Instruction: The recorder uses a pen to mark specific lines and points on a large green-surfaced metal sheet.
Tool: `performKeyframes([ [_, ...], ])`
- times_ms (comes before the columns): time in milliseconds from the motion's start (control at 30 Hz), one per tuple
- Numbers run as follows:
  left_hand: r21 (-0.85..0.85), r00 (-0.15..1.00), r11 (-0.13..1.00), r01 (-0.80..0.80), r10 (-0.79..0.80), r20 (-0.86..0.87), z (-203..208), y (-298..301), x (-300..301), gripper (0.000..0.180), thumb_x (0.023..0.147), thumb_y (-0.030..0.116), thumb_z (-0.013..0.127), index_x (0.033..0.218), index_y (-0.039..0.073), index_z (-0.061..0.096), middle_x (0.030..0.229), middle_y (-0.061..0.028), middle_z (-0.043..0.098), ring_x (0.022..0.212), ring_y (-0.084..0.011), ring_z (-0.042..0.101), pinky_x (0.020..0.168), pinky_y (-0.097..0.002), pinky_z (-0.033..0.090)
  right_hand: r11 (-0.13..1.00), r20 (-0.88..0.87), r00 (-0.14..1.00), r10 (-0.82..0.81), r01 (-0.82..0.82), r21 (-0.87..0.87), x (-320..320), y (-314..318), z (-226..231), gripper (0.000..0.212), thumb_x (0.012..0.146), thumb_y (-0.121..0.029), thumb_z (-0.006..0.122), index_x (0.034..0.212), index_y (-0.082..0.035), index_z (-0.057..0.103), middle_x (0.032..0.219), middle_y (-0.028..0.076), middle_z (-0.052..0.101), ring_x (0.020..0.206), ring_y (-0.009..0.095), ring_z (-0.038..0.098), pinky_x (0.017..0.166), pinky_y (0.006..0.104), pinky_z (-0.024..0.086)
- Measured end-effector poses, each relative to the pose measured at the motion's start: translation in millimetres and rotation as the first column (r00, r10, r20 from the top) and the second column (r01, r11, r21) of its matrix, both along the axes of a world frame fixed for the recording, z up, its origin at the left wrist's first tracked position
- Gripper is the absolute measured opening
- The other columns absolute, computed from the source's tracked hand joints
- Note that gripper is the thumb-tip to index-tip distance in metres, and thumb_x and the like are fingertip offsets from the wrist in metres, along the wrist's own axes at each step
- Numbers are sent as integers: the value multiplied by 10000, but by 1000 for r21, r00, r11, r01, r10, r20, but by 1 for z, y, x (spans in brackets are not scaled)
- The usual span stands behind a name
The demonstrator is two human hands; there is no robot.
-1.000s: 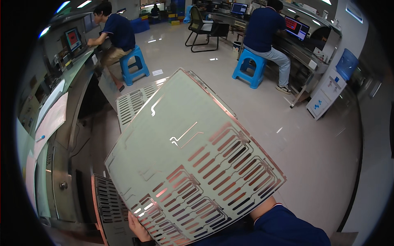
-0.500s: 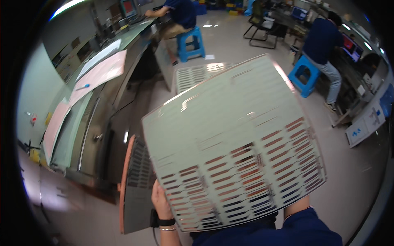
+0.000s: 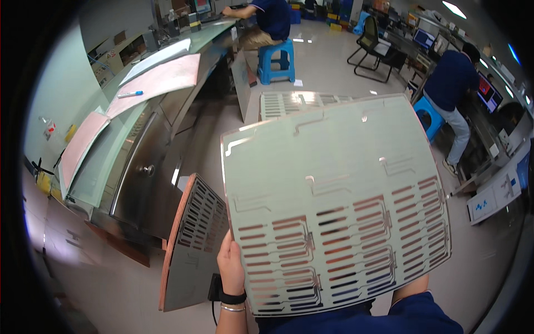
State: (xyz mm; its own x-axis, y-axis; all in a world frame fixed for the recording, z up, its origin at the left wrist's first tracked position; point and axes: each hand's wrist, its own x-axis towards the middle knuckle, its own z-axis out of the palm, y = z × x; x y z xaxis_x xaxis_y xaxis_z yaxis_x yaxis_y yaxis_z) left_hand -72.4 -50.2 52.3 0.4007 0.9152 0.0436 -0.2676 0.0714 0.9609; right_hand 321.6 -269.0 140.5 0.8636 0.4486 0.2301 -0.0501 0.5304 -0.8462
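A large, thin circuit board panel, pale green with copper-coloured tracks and rows of bar shapes, is held up in front of me, tilted. My left hand is closed on its lower left edge, thumb on the near face. My right forearm reaches behind the lower right edge; the panel hides that hand and its fingers. Just left of the panel, a stack of similar boards stands on edge, with coppery sides. Past the held panel's top edge, another patterned panel shows in part.
On the left runs a glass-topped bench with pinkish sheets and a blue marker. One person sits on a blue stool at the back. Another person sits at a screen on the right. A black chair stands behind.
The panel has turned to a more level slant and sits a little farther right and lower in view. My left hand moved right with it, still gripping its edge. The surroundings have shifted rightward.
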Motion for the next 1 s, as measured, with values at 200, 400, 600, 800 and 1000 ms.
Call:
performKeyframes([
  [200, 5, 998, 998, -66, 66, -14, -13, -7, -7, 464, 1073, 130, 459, 1466, -112, 414, 1408, -165, 571, 1245, -190, 566, 1054, -303, 435, 996, -49, 996, 79, -77, 43, 1, 10, 10, 494, 1039, -397, 551, 1390, -51, 569, 1199, 85, 677, 1145, 183, 626, 1030, 319, 468],
  [400, 58, 995, 994, -97, 95, 28, -29, -2, -11, 488, 1089, 215, 474, 1459, -99, 421, 1367, -144, 596, 1166, -168, 600, 966, -287, 486, 987, -85, 985, 151, -144, 75, 4, 17, 19, 498, 1037, -399, 552, 1388, -47, 571, 1194, 87, 680, 1139, 184, 629, 1026, 318, 472],
  [600, 79, 993, 991, -107, 110, -35, -27, -1, -12, 498, 1092, 234, 467, 1464, -93, 416, 1366, -149, 593, 1167, -178, 599, 963, -303, 487, 978, -108, 976, 190, -179, 102, 6, 17, 28, 502, 1036, -401, 554, 1386, -43, 573, 1188, 88, 683, 1134, 185, 633, 1022, 316, 476],
  [800, 81, 995, 993, -90, 93, -25, -40, 2, -13, 495, 1093, 248, 469, 1456, -85, 426, 1362, -145, 595, 1162, -183, 603, 950, -313, 497, 962, -133, 957, 257, -240, 132, 12, 22, 36, 506, 1034, -404, 555, 1384, -39, 575, 1183, 90, 686, 1129, 186, 636, 1018, 315, 479],
  [1000, -62, 989, 987, -147, 145, -42, -62, 0, -25, 414, 1090, 198, 461, 1449, -8, 471, 1054, -35, 671, 697, -36, 540, 552, -194, 425, 907, -168, 892, 419, -419, 34, 28, 21, 50, 510, 1033, -406, 556, 1383, -36, 577, 1178, 92, 689, 1124, 187, 639, 1014, 314, 483],
])
